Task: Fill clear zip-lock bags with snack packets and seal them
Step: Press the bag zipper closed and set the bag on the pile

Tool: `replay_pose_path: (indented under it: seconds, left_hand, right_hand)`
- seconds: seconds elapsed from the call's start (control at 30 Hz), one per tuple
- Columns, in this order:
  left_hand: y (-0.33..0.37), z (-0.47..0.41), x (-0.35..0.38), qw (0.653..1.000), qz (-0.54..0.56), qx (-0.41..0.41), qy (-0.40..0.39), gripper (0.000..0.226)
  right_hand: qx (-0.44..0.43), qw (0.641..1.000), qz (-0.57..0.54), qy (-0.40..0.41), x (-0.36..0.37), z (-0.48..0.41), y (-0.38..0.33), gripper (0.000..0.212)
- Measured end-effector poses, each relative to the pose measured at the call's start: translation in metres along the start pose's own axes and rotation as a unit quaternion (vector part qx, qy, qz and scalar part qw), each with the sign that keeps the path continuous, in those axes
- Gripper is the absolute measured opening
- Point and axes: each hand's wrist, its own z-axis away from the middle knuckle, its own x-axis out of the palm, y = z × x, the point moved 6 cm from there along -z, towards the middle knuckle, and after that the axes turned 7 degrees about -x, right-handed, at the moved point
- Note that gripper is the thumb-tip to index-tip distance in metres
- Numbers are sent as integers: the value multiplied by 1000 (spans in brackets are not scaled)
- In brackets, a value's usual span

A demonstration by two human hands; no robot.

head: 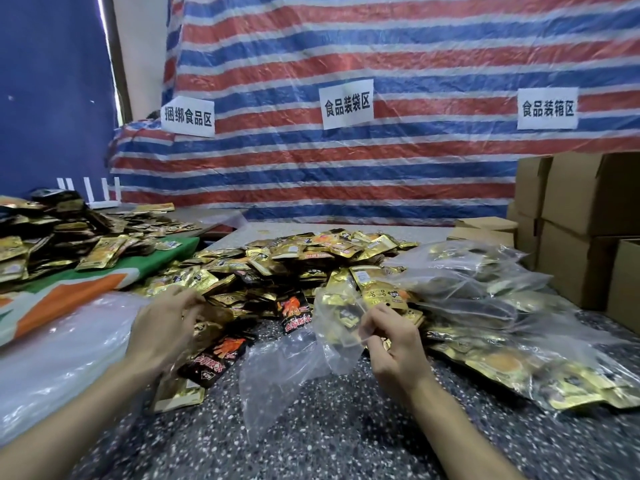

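Clear plastic zip-lock bag point(334, 336) hangs from the right hand point(394, 344), whose thumb and fingers pinch its upper edge just in front of the heap. A few gold foil packets show through its wall, and its crumpled lower part trails onto the dark speckled tabletop point(311, 431).

The left hand point(166, 327) is well apart from the right, at the near left edge of the big pile of gold foil snack packets point(294, 261). Its fingers curl down onto the packets, but they are blurred, so I cannot tell whether they grip anything. Black-and-red snack packets point(294, 308) lie between the two hands at the pile's front, and another sits just below the left hand.

To the right of the pile, filled clear bags point(485, 306) of gold packets lie stacked and overlapping. Brown cardboard boxes point(581, 209) stand behind them at the right edge.

On the left, a second heap of gold packets point(52, 237) rests on a green, orange and white cloth point(86, 282), with a layer of clear plastic sheeting point(52, 344) nearer the person. A red, white and blue striped tarp point(381, 46) covers the back wall and carries three white paper signs point(347, 102) printed with black characters.
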Motion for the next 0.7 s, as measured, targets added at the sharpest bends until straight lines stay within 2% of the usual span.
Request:
replay_pose_path:
  seconds: [0.2, 0.3, 0.4, 0.5, 0.57, 0.7]
  left_hand:
    - [52, -2, -58, 988, 111, 51, 95, 10]
    - [92, 0, -79, 975, 195, 76, 70, 4]
    - [130, 6, -95, 948, 310, 61, 31, 8]
    - [156, 9, -99, 937, 348, 38, 2, 10]
    - [172, 11, -91, 942, 333, 39, -31, 12]
    - [191, 18, -66, 979, 188, 58, -54, 13]
  right_hand:
    - [-11, 1000, 1, 1, 0, -1, -7, 19]
    - [-24, 1000, 1, -7, 2, -1, -11, 20]
    - [-38, 999, 1, -21, 6, 0, -13, 22]
    - [-58, 997, 16, -37, 9, 1, -16, 21]
    - [-74, 996, 20, -44, 10, 1, -20, 23]
    - [-82, 996, 22, -19, 7, 0, -20, 27]
